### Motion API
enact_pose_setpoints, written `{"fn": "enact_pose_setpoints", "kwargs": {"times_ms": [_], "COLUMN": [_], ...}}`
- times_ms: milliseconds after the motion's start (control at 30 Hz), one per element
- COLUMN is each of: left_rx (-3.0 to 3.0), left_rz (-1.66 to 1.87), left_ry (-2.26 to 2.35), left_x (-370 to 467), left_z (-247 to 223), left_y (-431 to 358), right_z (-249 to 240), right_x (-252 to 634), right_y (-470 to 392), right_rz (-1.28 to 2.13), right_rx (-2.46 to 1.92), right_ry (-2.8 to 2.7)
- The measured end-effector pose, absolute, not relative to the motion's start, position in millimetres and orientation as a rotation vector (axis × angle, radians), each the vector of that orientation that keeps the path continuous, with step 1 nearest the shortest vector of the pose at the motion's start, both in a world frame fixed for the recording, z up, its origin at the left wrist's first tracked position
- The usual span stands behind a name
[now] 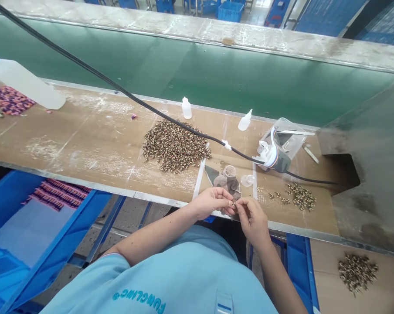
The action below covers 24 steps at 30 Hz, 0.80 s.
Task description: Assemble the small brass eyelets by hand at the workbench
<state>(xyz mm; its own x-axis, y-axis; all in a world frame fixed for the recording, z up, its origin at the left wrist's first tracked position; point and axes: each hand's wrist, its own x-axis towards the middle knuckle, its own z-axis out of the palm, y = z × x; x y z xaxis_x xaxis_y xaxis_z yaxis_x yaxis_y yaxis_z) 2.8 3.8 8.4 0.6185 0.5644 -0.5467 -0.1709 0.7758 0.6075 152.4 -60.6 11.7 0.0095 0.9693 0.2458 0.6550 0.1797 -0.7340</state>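
Over the front edge of the bench, my left hand [213,203] pinches a small gold-and-dark piece [233,204] between thumb and fingertips. My right hand [254,220] meets it there, its fingertips closed on the same piece. Most of the piece is hidden, so its exact kind is unclear. Just beyond the hands lie a grey-brown cloth [228,183] and two small clear round cups [247,180]. A large heap of similar small curved pieces [175,146] spreads to the left, and a smaller heap [301,197] lies to the right.
Two white squeeze bottles [186,108] stand at the back. A black cable [134,98] crosses above the bench to a strapped dark object [280,161] by a clear tray [290,141]. A metal panel [370,174] bounds the right; blue bins [53,244] sit below left.
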Motion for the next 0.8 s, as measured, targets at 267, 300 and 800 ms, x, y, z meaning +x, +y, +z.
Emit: {"fn": "enact_pose_setpoints", "kwargs": {"times_ms": [267,300,800], "left_rx": [0.59,0.605,1.07], "left_rz": [0.458,0.466,0.809], "left_ry": [0.784,0.782,0.881], "left_x": [2.4,2.6,3.8], "left_z": [7.6,7.6,-7.5], "left_y": [2.2,1.3,-26.0], "right_z": [6.5,6.3,2.2], "right_x": [152.3,152.3,139.7], "right_y": [-62.3,-62.9,-78.4], "right_rz": [0.503,0.504,0.45], "right_rx": [-1.524,-1.525,-1.593], "right_ry": [-1.736,-1.73,-1.529]}}
